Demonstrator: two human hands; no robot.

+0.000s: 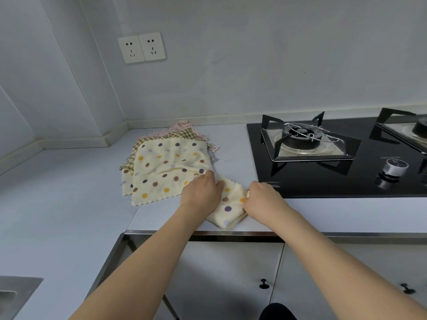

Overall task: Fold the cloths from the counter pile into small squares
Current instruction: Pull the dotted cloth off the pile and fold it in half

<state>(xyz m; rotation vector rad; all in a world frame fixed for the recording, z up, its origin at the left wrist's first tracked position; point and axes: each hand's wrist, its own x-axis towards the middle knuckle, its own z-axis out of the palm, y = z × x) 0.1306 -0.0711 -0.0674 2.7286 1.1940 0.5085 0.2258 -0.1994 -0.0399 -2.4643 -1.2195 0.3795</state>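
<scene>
Mid-fold on one dotted cloth (227, 205) at the table's (69, 204) front edge, just beside the pile (166, 167). Left hand (201, 195) is holding its left side, right hand (261, 199) pinches the right edge. Looks like one more fold over, then square up the corners.

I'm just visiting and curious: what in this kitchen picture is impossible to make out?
Head view only:
- Fingertips of the left hand and right hand: curled under, hidden by the hands and the folded dotted cloth.
- Number of cloths in the pile: the top dotted one covers the rest.
- Second burner: cut off by the right edge.
- Sink: cut off at the bottom-left corner.
- Knob markings: too small.
</scene>
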